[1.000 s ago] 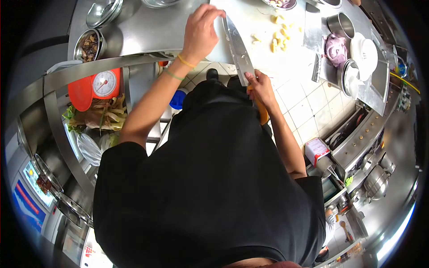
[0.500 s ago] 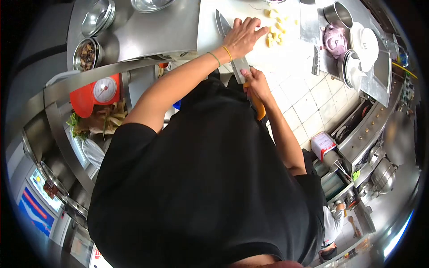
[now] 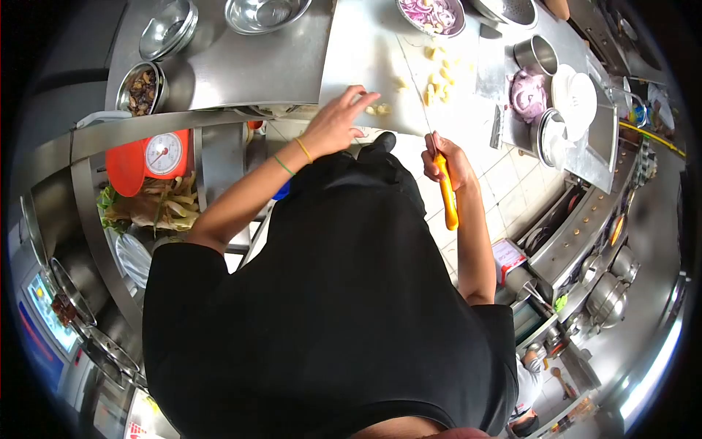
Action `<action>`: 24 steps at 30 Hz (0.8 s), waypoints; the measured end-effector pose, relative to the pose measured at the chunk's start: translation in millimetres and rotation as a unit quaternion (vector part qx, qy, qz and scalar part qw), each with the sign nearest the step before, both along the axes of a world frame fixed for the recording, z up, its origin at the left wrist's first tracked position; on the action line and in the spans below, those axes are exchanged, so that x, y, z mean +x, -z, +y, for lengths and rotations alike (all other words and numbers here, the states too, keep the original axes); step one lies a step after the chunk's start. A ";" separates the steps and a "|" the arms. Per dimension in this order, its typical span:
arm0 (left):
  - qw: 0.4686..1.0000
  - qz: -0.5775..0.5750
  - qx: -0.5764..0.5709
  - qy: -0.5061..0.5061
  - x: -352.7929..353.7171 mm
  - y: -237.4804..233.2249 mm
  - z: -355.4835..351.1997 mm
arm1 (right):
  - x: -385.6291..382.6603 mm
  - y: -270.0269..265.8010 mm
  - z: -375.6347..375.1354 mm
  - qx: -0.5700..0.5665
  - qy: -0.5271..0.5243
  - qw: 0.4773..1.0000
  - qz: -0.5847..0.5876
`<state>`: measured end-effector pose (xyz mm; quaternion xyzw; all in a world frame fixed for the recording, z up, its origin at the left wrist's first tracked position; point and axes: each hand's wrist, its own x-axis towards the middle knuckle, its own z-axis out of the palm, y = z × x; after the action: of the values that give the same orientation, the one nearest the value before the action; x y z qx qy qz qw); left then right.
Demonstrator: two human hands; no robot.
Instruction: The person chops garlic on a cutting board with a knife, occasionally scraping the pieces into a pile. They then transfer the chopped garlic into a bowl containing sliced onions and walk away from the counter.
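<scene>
My right hand (image 3: 450, 162) is wrapped round the yellow handle of a knife (image 3: 447, 194) at the front edge of the white cutting board (image 3: 358, 62). The blade shows as a thin line pointing away over the board. My left hand (image 3: 340, 121) hovers at the board's front edge with its fingers apart and nothing in it. Just right of its fingertips lie a few pale yellow pieces (image 3: 378, 109). Farther right on the board are several more yellow pieces (image 3: 439, 80).
A bowl of sliced purple onion (image 3: 431, 14) stands at the board's back. Right of the board are purple meat-like food (image 3: 529, 93), a metal pot (image 3: 536, 55) and white plates (image 3: 581, 106). Metal bowls (image 3: 168, 29) stand left. A red scale (image 3: 162, 154) sits below. Another person (image 3: 528, 384) is at lower right.
My left hand has moved left, away from the blade. My right hand has moved right with the knife, whose blade has turned from flat and leaning left to edge-on. The view has shifted slightly.
</scene>
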<state>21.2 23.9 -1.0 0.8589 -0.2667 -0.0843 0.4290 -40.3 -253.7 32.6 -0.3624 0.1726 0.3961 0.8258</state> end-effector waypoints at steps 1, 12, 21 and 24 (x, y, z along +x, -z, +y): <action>0.997 -0.072 0.011 0.005 -4.0 7.6 -10.8 | 1.3 -8.6 0.3 -0.140 -0.005 0.990 -0.025; 0.990 -0.096 0.032 0.099 65.0 20.6 -72.3 | 2.9 -47.7 -19.7 -0.546 -0.066 0.820 -0.158; 0.990 -0.001 -0.131 -0.045 29.1 27.0 -41.7 | 10.2 -29.7 20.5 -0.668 -0.113 0.699 -0.229; 0.992 -0.045 -0.110 -0.051 34.1 24.7 -36.6 | 34.6 -19.0 31.4 -0.741 -0.172 0.511 -0.400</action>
<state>55.3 -12.7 -25.7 0.8220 -0.2490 0.0069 0.5121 -5.7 -222.4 51.6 -0.9853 -0.0110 0.0719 0.1544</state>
